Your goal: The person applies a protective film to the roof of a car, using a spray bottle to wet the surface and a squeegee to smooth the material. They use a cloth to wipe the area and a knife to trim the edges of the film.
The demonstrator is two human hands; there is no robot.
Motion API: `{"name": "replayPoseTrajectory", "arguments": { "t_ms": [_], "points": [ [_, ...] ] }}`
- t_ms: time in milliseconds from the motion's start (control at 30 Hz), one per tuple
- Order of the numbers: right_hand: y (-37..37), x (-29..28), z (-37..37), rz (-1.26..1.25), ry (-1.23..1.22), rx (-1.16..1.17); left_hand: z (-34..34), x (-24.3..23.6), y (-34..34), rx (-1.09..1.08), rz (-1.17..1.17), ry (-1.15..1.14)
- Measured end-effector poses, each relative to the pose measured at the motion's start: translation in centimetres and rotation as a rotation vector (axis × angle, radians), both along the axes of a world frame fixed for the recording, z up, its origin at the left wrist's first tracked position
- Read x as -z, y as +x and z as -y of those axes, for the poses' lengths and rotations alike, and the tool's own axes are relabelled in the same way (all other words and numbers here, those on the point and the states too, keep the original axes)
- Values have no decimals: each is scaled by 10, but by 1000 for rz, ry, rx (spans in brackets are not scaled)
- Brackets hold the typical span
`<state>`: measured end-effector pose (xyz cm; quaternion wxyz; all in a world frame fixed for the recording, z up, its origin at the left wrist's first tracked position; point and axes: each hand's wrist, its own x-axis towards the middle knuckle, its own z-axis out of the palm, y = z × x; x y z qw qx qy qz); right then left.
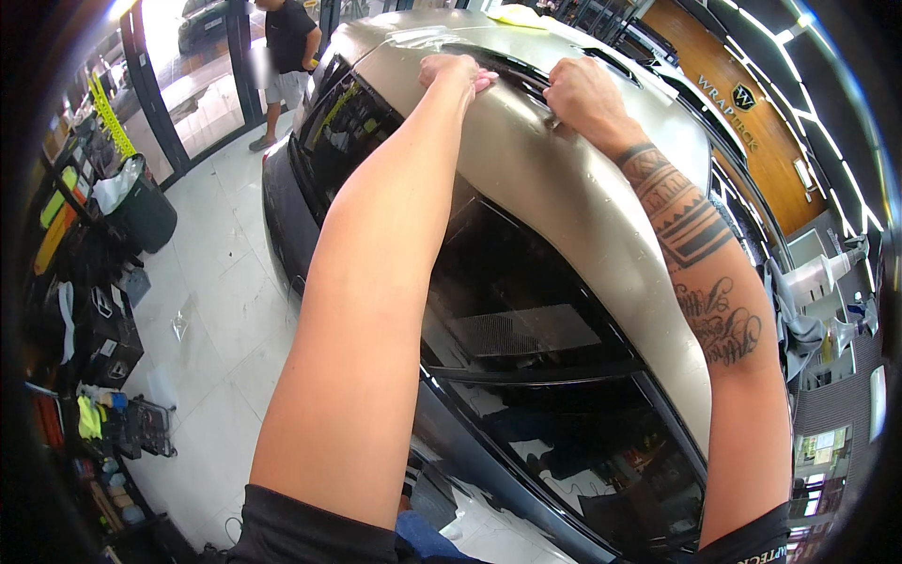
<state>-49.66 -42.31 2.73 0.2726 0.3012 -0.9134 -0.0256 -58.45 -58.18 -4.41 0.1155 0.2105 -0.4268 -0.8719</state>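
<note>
A beige car roof (554, 179) arches away from me above dark side windows (526, 310). My left hand (456, 70) lies flat on the roof, fingers together, pressing down on a clear glossy film (423, 39) that covers the far part of the roof. My right hand (583, 92) is curled into a fist at the roof's dark slot, apparently pinching a small dark tool or the film's edge; what it holds is hidden. A yellow cloth (519, 15) lies on the roof farther off.
A person in a black shirt and light shorts (287, 56) stands by the glass doors on the white tiled floor (216, 310). A black bin (146, 211) and shelves with bottles and cloths (103, 414) line the left side. Spray bottles (827, 273) stand at right.
</note>
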Motion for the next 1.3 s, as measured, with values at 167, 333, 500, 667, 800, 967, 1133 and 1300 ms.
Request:
{"name": "replayPoseTrajectory", "arguments": {
  "t_ms": [167, 333, 500, 667, 800, 967, 1133, 1300],
  "points": [
    [2, 0, -4, 11, 39, 30, 2, -1, 5, 38, -33, -94],
    [4, -1, -3, -29, 39, -7, 4, -21, 10, 171, 85, -171],
    [4, -1, -5, -23, 64, 20, -8, -21, 26, 136, 23, -123],
    [2, -2, -5, -56, 99, -23, -14, -13, 19, 96, -22, -177],
    [8, -5, -8, -67, 71, -19, -18, -8, 13, 45, -13, -113],
    [14, -9, -11, -50, 61, -11, -13, -3, 3, 6, 9, -49],
    [16, -12, -20, -35, 81, -34, -17, -7, 17, -28, 6, -27],
    [26, -9, -26, -2, 7, -12, -15, -11, 26, -44, -3, -52]
  ]
}}
